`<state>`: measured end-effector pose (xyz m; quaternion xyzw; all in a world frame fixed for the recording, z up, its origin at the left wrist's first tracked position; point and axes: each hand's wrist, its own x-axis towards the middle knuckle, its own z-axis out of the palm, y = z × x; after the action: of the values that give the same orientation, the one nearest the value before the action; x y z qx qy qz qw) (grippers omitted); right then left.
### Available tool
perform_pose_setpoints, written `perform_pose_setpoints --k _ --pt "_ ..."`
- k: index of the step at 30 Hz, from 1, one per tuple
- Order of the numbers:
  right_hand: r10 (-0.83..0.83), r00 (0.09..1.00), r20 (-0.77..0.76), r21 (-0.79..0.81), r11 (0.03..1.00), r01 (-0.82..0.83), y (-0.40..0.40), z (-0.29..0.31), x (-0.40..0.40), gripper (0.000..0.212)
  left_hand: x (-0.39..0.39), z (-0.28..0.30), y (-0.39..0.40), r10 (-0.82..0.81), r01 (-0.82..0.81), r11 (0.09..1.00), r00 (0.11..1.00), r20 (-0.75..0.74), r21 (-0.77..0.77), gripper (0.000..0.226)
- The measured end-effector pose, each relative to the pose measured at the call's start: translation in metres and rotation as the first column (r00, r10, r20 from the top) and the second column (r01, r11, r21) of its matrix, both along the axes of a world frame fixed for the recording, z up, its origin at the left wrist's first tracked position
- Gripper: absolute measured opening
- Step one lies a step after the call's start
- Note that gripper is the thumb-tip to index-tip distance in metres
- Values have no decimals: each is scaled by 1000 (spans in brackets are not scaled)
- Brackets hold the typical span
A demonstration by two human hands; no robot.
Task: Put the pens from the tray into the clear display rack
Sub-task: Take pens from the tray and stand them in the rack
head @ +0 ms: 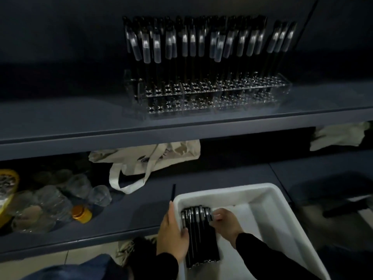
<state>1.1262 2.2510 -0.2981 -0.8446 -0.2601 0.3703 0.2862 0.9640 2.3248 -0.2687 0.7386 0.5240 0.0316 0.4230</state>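
Note:
A white tray [270,201] sits low in the head view, partly over the lower shelf's edge. Inside it lies a bundle of black pens [198,237] with clear caps, side by side. My left hand [172,233] grips the tray's left wall, thumb inside against the pens. My right hand [225,223] reaches into the tray and its fingers curl round the cap ends of the pens. On the upper shelf stands the clear display rack [212,96], with many black pens [193,49] upright in its back rows and empty holes in front.
A loose black pen [173,192] lies on the lower shelf beside the tray. Cloth bags [153,158] lie further back, clear glass jars [60,195] and a gold-lidded jar [81,214] at the left. White cloth [339,136] sits at the right.

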Motion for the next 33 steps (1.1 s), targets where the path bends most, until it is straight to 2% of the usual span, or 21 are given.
perform_pose_setpoints --k 5,8,11,14,16,19,21,22,24,26,30,33 --pt "101 991 89 -93 991 -92 16 -1 -6 21 0 -1 -2 13 -13 1000 1000 2 18 89" --pt "67 994 86 -66 996 -61 13 5 0 21 1 -1 -3 3 -2 998 1000 -16 61 88" --pt "58 993 100 40 997 -62 5 32 4 33 -4 10 -1 -45 49 989 998 -31 137 89" --pt "75 993 88 250 964 -94 -10 85 2 56 -12 42 8 -77 55 965 994 77 256 81" --pt "98 992 76 395 911 -120 -17 130 0 59 -15 72 18 -97 14 906 980 174 423 70" --pt "86 982 168 600 781 -171 -10 200 1 57 -14 118 41 -160 -128 711 928 336 692 60" --pt "67 975 211 693 694 -198 5 247 -1 53 -8 147 58 -189 -245 598 882 431 763 58" --pt "61 974 220 743 636 -207 14 269 -4 51 -5 165 66 -169 -290 587 869 464 756 59" --pt "68 972 227 824 518 -229 35 308 -9 49 2 193 84 -92 -326 652 862 498 684 61" --pt "79 957 280 851 441 -285 57 340 -14 47 10 214 100 -38 -302 740 873 486 601 65" --pt "104 939 328 853 396 -341 102 378 -20 45 16 231 119 -41 -232 802 897 439 550 79" --pt "107 940 324 861 377 -340 125 385 -22 37 17 230 120 -73 -198 786 911 407 585 77"
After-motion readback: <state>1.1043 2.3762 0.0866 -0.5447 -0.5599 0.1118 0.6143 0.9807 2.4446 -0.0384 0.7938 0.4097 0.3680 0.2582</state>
